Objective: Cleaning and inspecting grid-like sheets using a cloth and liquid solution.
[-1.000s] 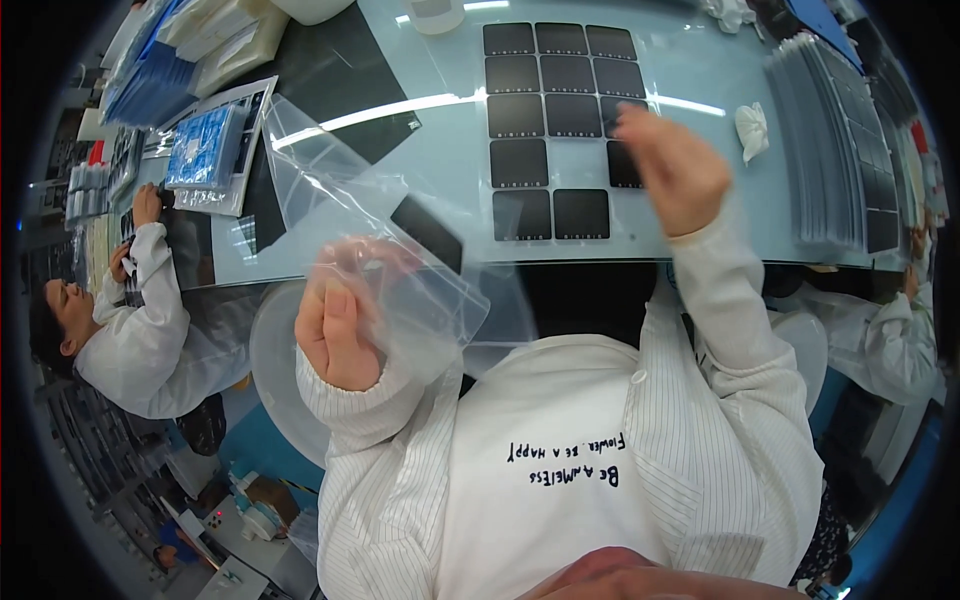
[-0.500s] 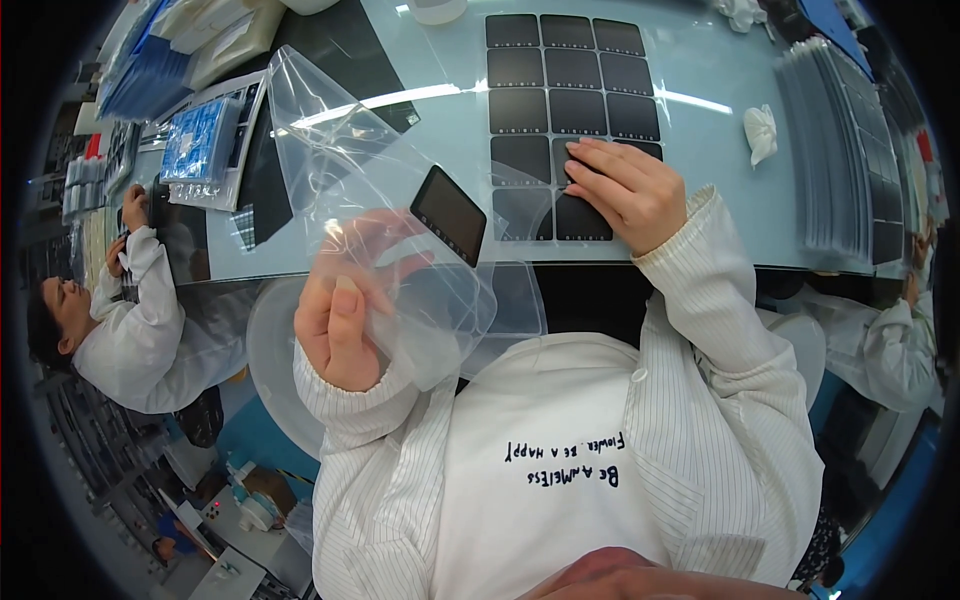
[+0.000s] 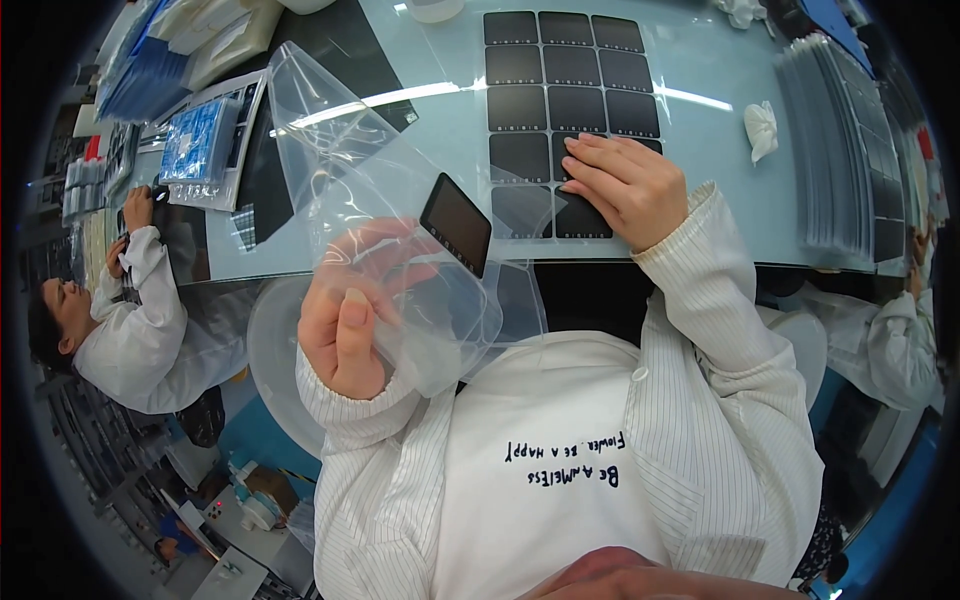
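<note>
My left hand point(image 3: 345, 335) is closed on a large clear plastic film point(image 3: 345, 165), which drapes over its fingers and reaches up past the table edge. A single dark rectangular panel with rounded corners point(image 3: 460, 228) is stuck to this film, tilted, near my fingertips. On the table lies a grid of similar dark panels point(image 3: 517, 109), several rows in three columns. My right hand point(image 3: 638, 192) rests on its lower right part with fingers stretched out flat, hiding some panels. A film corner overlaps the grid's lower left panels.
At right stands a thick stack of clear sheets with dark panels point(image 3: 835, 150), beside a crumpled white wad point(image 3: 761, 132). Blue-and-white packets point(image 3: 198, 140) and piled sheets point(image 3: 155, 75) are at left. A co-worker point(image 3: 130, 310) sits to the left, another person point(image 3: 885, 345) to the right.
My left hand has shifted slightly right and down, and the dark panel on the film has turned more edge-on. My right hand stays almost in place on the grid.
</note>
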Tool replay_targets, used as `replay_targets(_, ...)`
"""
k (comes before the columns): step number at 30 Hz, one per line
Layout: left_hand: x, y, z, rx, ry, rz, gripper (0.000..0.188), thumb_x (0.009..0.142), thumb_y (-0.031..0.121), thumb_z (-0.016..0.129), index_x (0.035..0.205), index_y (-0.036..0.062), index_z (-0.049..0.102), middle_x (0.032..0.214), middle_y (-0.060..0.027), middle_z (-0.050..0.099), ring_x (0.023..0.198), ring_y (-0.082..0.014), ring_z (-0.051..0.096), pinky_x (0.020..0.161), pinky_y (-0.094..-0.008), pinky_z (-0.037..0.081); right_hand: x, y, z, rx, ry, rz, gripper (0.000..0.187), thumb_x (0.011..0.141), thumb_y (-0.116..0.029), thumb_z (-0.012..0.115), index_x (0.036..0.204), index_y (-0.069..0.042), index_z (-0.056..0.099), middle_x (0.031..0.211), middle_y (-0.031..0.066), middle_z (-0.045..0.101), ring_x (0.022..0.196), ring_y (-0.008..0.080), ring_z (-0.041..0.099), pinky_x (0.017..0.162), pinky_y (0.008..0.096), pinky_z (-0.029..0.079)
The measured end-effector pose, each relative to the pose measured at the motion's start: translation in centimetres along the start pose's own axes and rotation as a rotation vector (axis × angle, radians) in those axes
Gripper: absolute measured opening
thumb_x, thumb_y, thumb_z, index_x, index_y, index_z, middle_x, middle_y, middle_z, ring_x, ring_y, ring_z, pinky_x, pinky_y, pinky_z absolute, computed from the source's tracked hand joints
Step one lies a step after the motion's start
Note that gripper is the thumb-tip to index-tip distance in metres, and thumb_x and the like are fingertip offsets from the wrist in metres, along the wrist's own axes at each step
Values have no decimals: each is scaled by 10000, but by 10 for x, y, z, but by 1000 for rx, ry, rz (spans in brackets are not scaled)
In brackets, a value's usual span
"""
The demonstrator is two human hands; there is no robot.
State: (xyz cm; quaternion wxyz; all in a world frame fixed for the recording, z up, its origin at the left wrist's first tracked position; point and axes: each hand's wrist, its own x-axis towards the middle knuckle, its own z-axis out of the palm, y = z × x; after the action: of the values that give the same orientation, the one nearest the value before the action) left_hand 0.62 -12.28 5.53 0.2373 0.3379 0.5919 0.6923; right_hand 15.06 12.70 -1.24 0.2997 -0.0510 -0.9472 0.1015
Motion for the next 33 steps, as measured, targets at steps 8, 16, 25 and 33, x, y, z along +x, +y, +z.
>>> replay_targets(8,2,-1,12,32,-101,74,327,947,216,435,730,-15,516,1140,-282,521,1007,-370,602,803,-442,535,16,-44,-63,319,79,235,318,708,-177,765,951,6,671,979,138,680,898,265,662,796,324,527)
replay_targets(16,0,11,17,139,-485,140,263,925,155,450,774,-32,557,1144,-305,522,985,-358,606,858,-390,482,11,-86,-53,1008,-271,408,662,677,-155,813,1236,31,510,1173,149,557,1023,221,585,853,318,503)
replay_targets(25,0,6,17,-48,-669,109,295,945,131,385,743,-39,519,1150,-332,506,985,-379,616,876,-408,474,-2,-72,-44,1816,-650,801,668,641,-61,830,1234,16,532,1181,94,554,1130,200,524,1007,347,396)
replay_targets(33,2,9,20,-114,-715,118,326,961,115,343,711,-35,490,1150,-346,510,967,-383,629,846,-396,500,-6,-71,-51,1862,-594,794,666,622,-96,847,1204,43,554,1174,108,569,1110,216,544,993,362,414)
